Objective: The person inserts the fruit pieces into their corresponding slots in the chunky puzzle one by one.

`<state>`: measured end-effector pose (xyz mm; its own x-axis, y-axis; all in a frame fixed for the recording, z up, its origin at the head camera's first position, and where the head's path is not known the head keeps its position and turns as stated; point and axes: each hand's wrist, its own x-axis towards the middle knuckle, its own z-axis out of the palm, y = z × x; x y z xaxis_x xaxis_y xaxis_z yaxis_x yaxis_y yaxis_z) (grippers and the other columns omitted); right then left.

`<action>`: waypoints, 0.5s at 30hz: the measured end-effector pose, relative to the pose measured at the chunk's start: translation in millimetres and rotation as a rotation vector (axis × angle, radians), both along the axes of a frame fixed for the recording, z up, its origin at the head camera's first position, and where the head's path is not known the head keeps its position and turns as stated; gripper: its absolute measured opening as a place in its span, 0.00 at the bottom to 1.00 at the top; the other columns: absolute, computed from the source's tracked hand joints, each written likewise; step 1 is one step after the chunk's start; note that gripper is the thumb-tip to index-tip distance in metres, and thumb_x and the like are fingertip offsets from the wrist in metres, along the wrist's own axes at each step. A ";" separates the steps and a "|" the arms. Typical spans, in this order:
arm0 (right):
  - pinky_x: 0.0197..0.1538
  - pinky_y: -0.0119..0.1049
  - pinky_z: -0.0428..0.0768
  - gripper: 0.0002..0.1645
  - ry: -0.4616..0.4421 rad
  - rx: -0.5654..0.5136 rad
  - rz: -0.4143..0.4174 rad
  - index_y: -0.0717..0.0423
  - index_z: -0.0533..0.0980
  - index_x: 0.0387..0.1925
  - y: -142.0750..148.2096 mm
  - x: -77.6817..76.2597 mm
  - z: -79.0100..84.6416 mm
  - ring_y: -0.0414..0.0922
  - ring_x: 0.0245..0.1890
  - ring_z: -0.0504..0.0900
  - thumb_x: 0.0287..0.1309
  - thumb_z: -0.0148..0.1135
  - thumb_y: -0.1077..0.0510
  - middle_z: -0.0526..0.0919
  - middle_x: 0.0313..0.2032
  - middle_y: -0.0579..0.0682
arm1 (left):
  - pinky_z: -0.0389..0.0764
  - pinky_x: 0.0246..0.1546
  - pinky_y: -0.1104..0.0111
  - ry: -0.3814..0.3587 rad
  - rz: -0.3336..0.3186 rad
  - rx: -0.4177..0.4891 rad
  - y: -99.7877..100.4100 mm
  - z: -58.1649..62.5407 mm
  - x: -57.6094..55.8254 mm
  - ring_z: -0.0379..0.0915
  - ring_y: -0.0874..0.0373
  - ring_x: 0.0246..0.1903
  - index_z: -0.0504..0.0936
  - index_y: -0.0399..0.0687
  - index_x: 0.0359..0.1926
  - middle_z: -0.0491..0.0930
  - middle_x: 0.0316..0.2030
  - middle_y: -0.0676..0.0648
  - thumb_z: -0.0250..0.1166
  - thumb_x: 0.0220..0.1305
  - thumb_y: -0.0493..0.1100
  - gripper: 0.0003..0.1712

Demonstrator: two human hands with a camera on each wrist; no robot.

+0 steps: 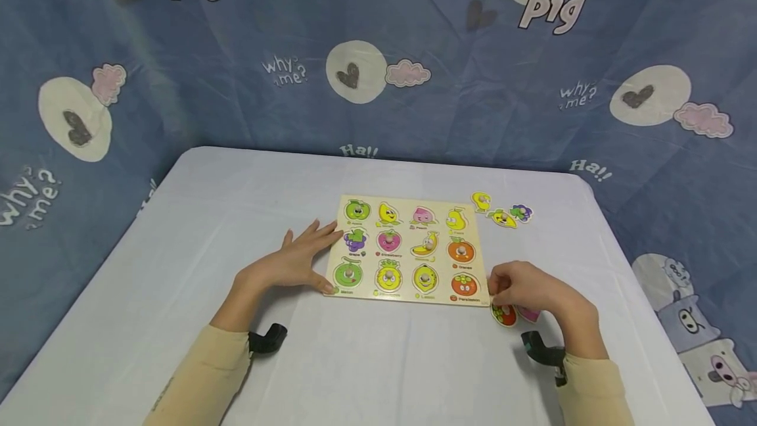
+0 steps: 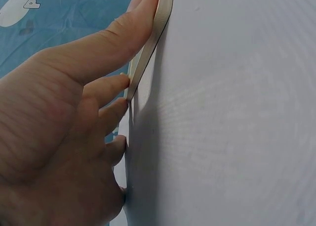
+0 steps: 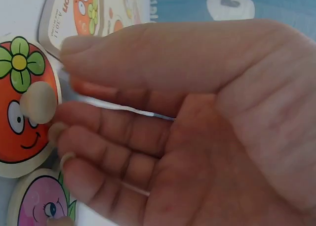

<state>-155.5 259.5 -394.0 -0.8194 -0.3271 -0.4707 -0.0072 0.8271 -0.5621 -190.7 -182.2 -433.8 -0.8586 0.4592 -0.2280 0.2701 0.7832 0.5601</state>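
Observation:
A wooden fruit puzzle board lies on the table, its cartoon fruits set out in rows. My left hand spreads along the board's left side; in the left wrist view its thumb and fingertips touch the board's edge. My right hand is at the board's lower right corner, thumb and index finger beside that corner, its other fingers loosely bent. Just under it lies a red-orange persimmon piece with a round knob, overlapped in part by fingertips. A pink-purple fruit piece lies close by, partly cut off.
Beyond the board's upper right corner lie a yellow pear-like piece, another yellow piece and a purple grape piece. The white-covered table meets a blue printed cloth at the back.

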 end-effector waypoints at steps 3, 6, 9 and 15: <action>0.30 0.36 0.74 0.07 -0.021 0.013 0.002 0.55 0.77 0.29 0.9 1.4 1.2 0.44 0.26 0.75 0.51 0.70 0.62 0.77 0.26 0.48 | 0.26 0.69 0.30 0.004 0.002 0.001 -0.9 -1.6 -0.4 0.28 0.40 0.79 0.55 0.56 0.78 0.44 0.80 0.48 0.80 0.34 0.67 0.71; 0.28 0.36 0.72 0.08 -0.034 0.026 0.012 0.55 0.76 0.28 -0.3 3.2 3.0 0.44 0.25 0.74 0.49 0.69 0.64 0.77 0.26 0.48 | 0.26 0.69 0.30 0.006 0.002 0.003 -1.7 -3.0 -0.7 0.27 0.40 0.79 0.55 0.57 0.78 0.44 0.80 0.49 0.80 0.33 0.67 0.71; 0.27 0.36 0.71 0.09 -0.055 0.084 -0.004 0.55 0.76 0.27 -3.8 6.8 7.4 0.45 0.23 0.73 0.45 0.69 0.66 0.77 0.26 0.48 | 0.26 0.69 0.29 0.009 -0.004 0.006 -2.0 -3.5 -0.3 0.27 0.40 0.79 0.55 0.57 0.78 0.44 0.80 0.49 0.80 0.33 0.67 0.71; 0.27 0.37 0.70 0.10 -0.061 0.202 -0.031 0.53 0.78 0.27 -10.0 12.5 12.5 0.46 0.23 0.74 0.44 0.70 0.68 0.78 0.27 0.49 | 0.26 0.69 0.29 0.012 -0.008 0.018 -1.4 -1.9 1.0 0.28 0.40 0.79 0.55 0.57 0.78 0.45 0.80 0.48 0.80 0.33 0.67 0.71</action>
